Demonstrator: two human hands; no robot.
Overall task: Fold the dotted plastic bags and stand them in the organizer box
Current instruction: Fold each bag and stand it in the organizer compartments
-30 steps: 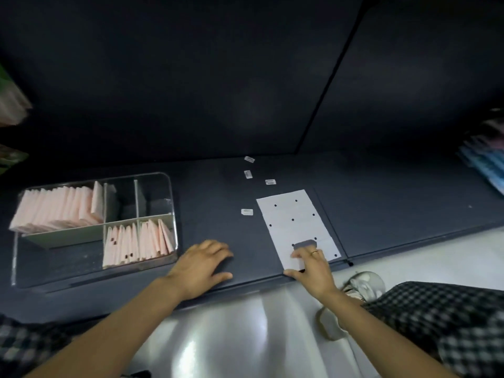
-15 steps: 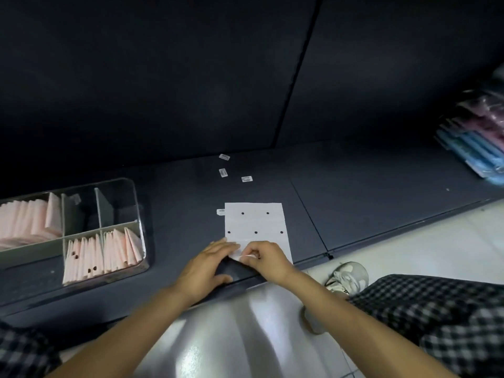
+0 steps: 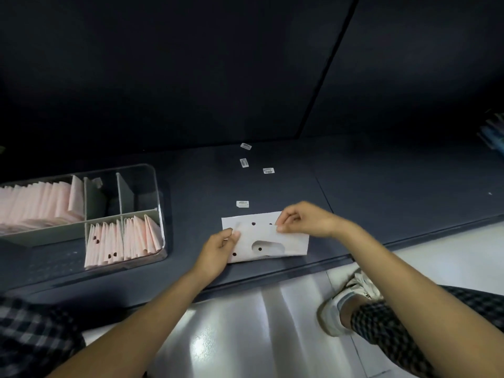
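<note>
A white plastic bag with black dots (image 3: pixel 266 238) lies folded over on the dark shelf (image 3: pixel 381 203) near its front edge. My left hand (image 3: pixel 218 249) pinches the folded flap's left end. My right hand (image 3: pixel 305 219) pinches its right end, close to the bag's far edge. The clear organizer box (image 3: pixel 159 203) stands to the left. Its compartments hold several folded pink bags (image 3: pixel 120 241) standing upright, some showing black dots.
Several small white barcode labels (image 3: pixel 242 204) lie scattered on the shelf behind the bag. Stacked blue packets (image 3: pixel 493 135) sit at the far right edge. Below the shelf edge are the glossy floor, a white shoe (image 3: pixel 349 301) and checked trouser legs.
Both hands took the bag's near end and carried it away from me, folding the long bag over to about half its length. The left hand came over from the bare shelf.
</note>
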